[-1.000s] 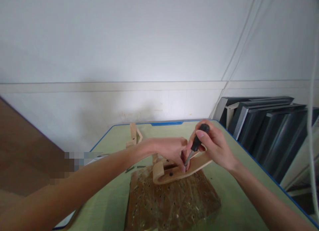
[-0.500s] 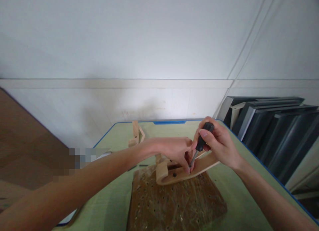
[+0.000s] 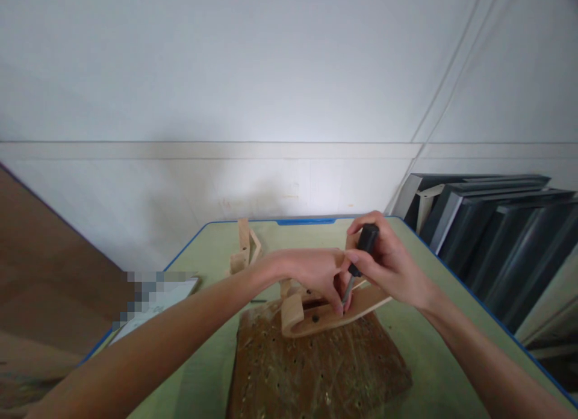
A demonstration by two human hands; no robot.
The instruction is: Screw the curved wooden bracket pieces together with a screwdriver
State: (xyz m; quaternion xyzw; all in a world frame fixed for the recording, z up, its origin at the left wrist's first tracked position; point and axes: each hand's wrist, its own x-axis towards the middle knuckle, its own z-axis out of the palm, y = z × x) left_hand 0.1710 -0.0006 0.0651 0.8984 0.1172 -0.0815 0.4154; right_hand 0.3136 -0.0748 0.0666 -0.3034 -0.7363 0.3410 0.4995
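Observation:
A curved light wooden piece (image 3: 316, 318) lies on a brown perforated board (image 3: 316, 371) on the green table (image 3: 217, 250). My right hand (image 3: 388, 265) is closed round a black-handled screwdriver (image 3: 359, 259), held nearly upright with its metal tip down on the wooden piece. My left hand (image 3: 311, 274) reaches across from the left and pinches with thumb and fingers right at the screwdriver's tip, pressing on the wood. What the fingertips pinch is too small to see. A dark hole shows in the wood just left of the tip.
A small wooden frame part (image 3: 246, 250) stands at the table's back left. A white sheet (image 3: 153, 301) lies at the left edge. Dark panels (image 3: 497, 232) lean against the wall to the right. The table has a blue rim, with the wall close behind.
Both hands stay on the wooden piece. My right hand has shifted its grip on the screwdriver handle, which now leans a little differently. The view has moved slightly.

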